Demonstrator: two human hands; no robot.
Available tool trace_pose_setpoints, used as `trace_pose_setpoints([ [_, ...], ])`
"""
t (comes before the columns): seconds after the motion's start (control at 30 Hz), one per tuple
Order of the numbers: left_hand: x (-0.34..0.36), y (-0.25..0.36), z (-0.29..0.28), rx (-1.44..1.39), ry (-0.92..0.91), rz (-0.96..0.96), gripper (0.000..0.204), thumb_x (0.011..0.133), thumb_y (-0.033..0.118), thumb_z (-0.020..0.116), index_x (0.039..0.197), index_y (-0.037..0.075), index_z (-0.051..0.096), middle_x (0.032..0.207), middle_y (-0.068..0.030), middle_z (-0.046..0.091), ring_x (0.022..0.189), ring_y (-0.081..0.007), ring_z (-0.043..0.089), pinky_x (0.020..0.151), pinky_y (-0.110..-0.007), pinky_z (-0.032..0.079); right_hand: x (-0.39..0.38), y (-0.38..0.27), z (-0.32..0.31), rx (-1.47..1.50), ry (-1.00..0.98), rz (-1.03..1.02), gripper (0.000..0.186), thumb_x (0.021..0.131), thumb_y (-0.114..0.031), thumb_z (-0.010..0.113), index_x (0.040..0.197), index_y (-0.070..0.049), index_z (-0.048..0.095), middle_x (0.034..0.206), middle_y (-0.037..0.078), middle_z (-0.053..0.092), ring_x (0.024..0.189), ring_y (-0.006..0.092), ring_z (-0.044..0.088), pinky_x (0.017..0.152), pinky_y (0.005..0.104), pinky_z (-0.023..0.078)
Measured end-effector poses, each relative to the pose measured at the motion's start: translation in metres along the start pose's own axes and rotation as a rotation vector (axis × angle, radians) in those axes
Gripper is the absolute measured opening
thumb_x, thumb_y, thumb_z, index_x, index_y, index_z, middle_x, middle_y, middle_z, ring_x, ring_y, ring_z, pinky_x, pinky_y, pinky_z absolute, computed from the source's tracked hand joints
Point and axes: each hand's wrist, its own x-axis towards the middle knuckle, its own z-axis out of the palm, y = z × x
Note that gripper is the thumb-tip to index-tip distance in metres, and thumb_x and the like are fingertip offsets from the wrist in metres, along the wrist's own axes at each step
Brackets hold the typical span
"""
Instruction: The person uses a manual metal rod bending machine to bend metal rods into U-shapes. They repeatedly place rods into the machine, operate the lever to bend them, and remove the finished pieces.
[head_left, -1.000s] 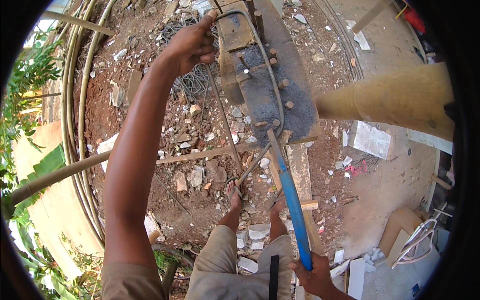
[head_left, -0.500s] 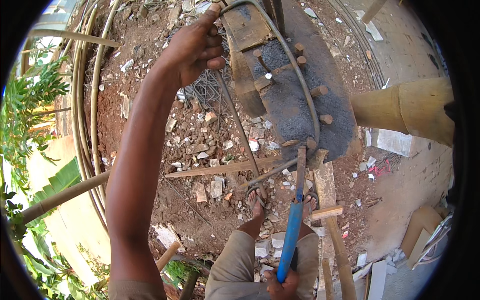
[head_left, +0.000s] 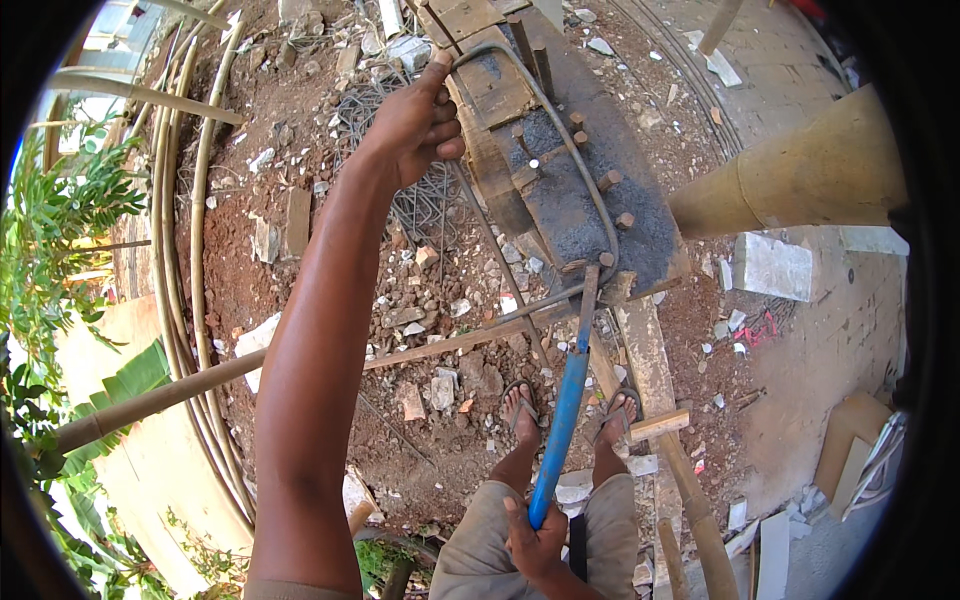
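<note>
My left hand (head_left: pixel 425 120) is up by the far end of the wooden bending block, fingers closed round a bent steel rod (head_left: pixel 600 190). From that hand the rod curves over the block, runs along its right side past several upright steel pegs (head_left: pixel 609 180), and turns back to the left at the near end. Its two straight legs cross over the ground. My right hand (head_left: pixel 538 540), low before my thighs, grips the lower end of a bending lever (head_left: pixel 560 435) with a blue pipe handle. The lever's bare metal head meets the rod at the block's near corner.
A thick bamboo post (head_left: pixel 790 170) stands right of the block. Behind my left hand lies a heap of bent wire pieces (head_left: pixel 420 200). Broken bricks and stones (head_left: pixel 443 390) cover the soil around my sandalled feet. Long bamboo poles (head_left: pixel 205 150) run along the left, and timber strips (head_left: pixel 690 500) lie at lower right.
The view has shifted, showing more of my feet. The lever leans slightly more, with my right hand further left. My left hand keeps its hold on the rod.
</note>
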Motion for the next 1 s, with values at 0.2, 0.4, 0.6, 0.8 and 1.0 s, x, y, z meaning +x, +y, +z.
trace_pose_setpoints([
  [0.2, 0.001, 0.000, -0.001, -0.003, -0.020, -0.009, 0.043, 0.114, 0.047, 0.051, 0.086, 0.016, 0.042, 0.064, 0.0087, 0.027, 0.052, -0.0060, 0.025, 0.047, -0.026, 0.029, 0.004, -0.002, 0.019, -0.033, 0.080, -0.007, 0.034, 0.101, -0.019, 0.077, 0.079, -0.005, 0.053, 0.053, -0.001, 0.054, 0.041, 0.0068, 0.052, 0.038, 0.0271, 0.039],
  [0.4, 0.004, -0.002, -0.009, -0.002, -0.099, 0.043, 0.040, 0.113, 0.047, 0.052, 0.094, 0.014, 0.045, 0.066, 0.0081, 0.025, 0.054, -0.0072, 0.026, 0.052, -0.030, 0.033, 0.013, 0.021, 0.048, 0.057, 0.122, -0.058, 0.034, 0.101, -0.017, 0.076, 0.077, -0.004, 0.054, 0.053, 0.000, 0.054, 0.041, 0.0074, 0.053, 0.039, 0.0274, 0.039],
  [0.6, 0.005, -0.007, -0.008, -0.002, -0.070, 0.068, 0.042, 0.114, 0.046, 0.052, 0.086, 0.016, 0.041, 0.065, 0.0086, 0.026, 0.051, -0.0053, 0.026, 0.047, -0.025, 0.030, 0.023, 0.034, 0.077, 0.117, 0.121, -0.049, 0.038, 0.102, -0.019, 0.074, 0.072, -0.006, 0.054, 0.052, -0.001, 0.052, 0.042, 0.0067, 0.052, 0.041, 0.0267, 0.039],
  [0.8, 0.003, -0.001, -0.003, -0.052, -0.044, -0.036, 0.042, 0.112, 0.048, 0.055, 0.089, 0.014, 0.045, 0.064, 0.0081, 0.028, 0.051, -0.0068, 0.027, 0.051, -0.029, 0.034, 0.022, 0.021, 0.025, -0.053, 0.072, -0.124, 0.027, 0.099, -0.022, 0.080, 0.088, -0.001, 0.068, 0.062, -0.003, 0.057, 0.058, 0.0028, 0.051, 0.052, 0.0265, 0.040],
  [1.0, 0.002, 0.011, 0.001, 0.003, 0.067, -0.104, 0.041, 0.111, 0.046, 0.057, 0.108, 0.004, 0.056, 0.074, 0.0031, 0.036, 0.060, -0.0119, 0.038, 0.071, -0.044, 0.058, 0.012, -0.008, -0.038, -0.229, 0.007, -0.157, 0.036, 0.100, -0.024, 0.079, 0.076, -0.006, 0.058, 0.053, -0.002, 0.053, 0.041, 0.0067, 0.051, 0.039, 0.0272, 0.040],
])
